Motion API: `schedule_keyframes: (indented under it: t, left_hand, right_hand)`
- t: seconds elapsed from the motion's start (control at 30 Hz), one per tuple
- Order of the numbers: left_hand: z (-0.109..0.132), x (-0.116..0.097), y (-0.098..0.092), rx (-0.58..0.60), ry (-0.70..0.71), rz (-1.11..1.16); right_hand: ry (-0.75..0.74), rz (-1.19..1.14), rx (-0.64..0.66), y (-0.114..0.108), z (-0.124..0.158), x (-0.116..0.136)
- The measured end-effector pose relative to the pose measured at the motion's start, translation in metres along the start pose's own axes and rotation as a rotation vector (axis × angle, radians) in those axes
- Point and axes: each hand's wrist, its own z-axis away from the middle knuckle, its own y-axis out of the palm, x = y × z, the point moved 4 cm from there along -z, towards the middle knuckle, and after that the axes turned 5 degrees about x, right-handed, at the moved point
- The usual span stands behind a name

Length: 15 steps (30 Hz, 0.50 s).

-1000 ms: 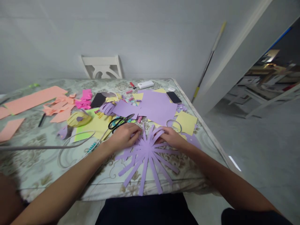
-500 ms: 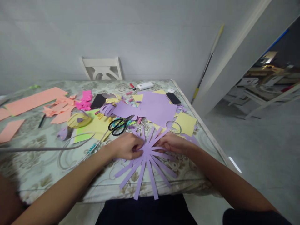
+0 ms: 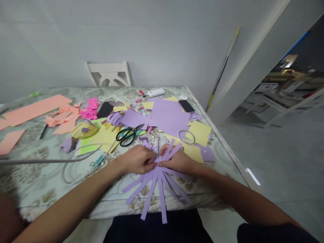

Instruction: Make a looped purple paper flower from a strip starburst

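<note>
A purple paper strip starburst (image 3: 162, 199), its many narrow strips fanned out from the middle, is held over the table's near edge. My left hand (image 3: 139, 159) has its fingers curled and pinches the starburst left of its centre. From the right, my right hand (image 3: 181, 162) grips it near the centre, thumb on top and some strips lying over the fingers. Black-handled scissors (image 3: 133, 131) lie partly open just beyond my left hand. Past my right hand rest a ring-shaped band (image 3: 186, 136) and a purple paper sheet (image 3: 169, 116).
The patterned tablecloth (image 3: 48, 182) carries orange paper (image 3: 37, 109), pink scraps (image 3: 89, 108), a yellow paper ball (image 3: 82, 131), curled paper strips, a phone (image 3: 186, 106) and a white device (image 3: 156, 92). A cable (image 3: 50, 162) loops at left. A white chair (image 3: 108, 69) stands behind.
My right hand has moved in from beneath the right-hand strips to the starburst's centre, its thumb now on top. The starburst has shifted slightly downward. My left hand keeps its pinch.
</note>
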Motion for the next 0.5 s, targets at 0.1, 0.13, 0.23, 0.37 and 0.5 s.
schedule_keyframes:
  t: [0.1, 0.13, 0.23, 0.37, 0.5]
  left_hand:
    - [0.001, 0.002, -0.004, -0.087, 0.012, -0.039]
    - [0.003, 0.004, -0.007, -0.148, -0.004, -0.058]
    - [0.009, 0.015, -0.022, -0.387, -0.132, -0.085]
    - [0.018, 0.031, -0.037, -0.602, -0.360, -0.061]
    - [0.016, 0.037, -0.039, -0.579, -0.482, -0.086]
  right_hand:
    - [-0.001, -0.030, -0.016, 0.002, 0.001, 0.001]
    - [0.007, -0.061, -0.025, 0.000, 0.001, 0.002]
    - [0.007, -0.158, -0.098, -0.010, 0.003, 0.008]
    - [0.025, -0.267, -0.165, -0.021, 0.005, 0.016]
    - [0.001, -0.351, -0.228, -0.026, 0.006, 0.019]
